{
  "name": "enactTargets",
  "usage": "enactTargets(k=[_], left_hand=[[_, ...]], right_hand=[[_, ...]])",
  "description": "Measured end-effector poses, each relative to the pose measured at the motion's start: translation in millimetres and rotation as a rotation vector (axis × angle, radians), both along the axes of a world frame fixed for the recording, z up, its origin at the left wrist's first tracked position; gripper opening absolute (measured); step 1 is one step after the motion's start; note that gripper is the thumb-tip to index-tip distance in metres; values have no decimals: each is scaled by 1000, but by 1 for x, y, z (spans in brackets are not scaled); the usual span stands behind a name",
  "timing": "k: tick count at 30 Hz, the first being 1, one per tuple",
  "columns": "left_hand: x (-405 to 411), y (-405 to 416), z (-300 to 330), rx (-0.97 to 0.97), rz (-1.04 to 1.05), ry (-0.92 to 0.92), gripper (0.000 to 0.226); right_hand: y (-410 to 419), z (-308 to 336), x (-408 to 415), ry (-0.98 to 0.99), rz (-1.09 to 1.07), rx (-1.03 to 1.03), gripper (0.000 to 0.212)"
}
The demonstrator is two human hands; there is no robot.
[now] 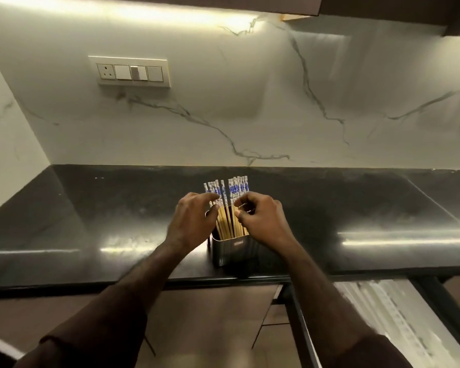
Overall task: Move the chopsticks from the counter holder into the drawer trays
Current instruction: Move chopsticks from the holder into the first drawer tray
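Observation:
A square steel holder (233, 249) stands near the front edge of the black counter (104, 216). Several wooden chopsticks (227, 192) with blue-and-white patterned tops stand upright in it, split into a left bunch and a right bunch. My left hand (191, 221) is at the left bunch, with its fingertips touching the sticks. My right hand (263, 219) curls around the right bunch, thumb and fingers pinching the stems. Below the counter at the right, the open drawer (398, 314) shows white trays.
A marble backsplash with a switch and socket plate (133, 71) rises behind the counter. Brown cabinet fronts (218, 328) sit below the counter edge. The drawer's dark frame (300, 328) juts out beside my right forearm.

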State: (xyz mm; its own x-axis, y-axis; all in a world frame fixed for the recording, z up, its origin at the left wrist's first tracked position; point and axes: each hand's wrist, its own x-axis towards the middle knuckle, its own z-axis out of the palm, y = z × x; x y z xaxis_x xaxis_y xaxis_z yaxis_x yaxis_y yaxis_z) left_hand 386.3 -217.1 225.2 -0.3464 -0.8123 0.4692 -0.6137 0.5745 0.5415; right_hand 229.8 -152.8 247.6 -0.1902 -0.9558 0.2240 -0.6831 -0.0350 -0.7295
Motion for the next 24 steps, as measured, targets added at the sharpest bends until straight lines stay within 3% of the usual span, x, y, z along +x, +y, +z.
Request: enactTargets(k=[5,11,16,19,24], left_hand=[[-10,-40,-19,70,67,20,31],[-24,-90,-37,211,108,69,52],[-26,-116,-52,220,105,51,46],[-26,-122,-60,209,88,125,40],[-30,-127,-66,346,40,365,37]], right_hand=[[-46,-23,-2,-14,-28,37,18],[-99,-50,-7,-49,-17,137,19],[-130,-66,-5,-34,-10,197,25],[-138,-74,-2,-41,-24,212,29],[-140,-80,3,-29,-91,162,24]])
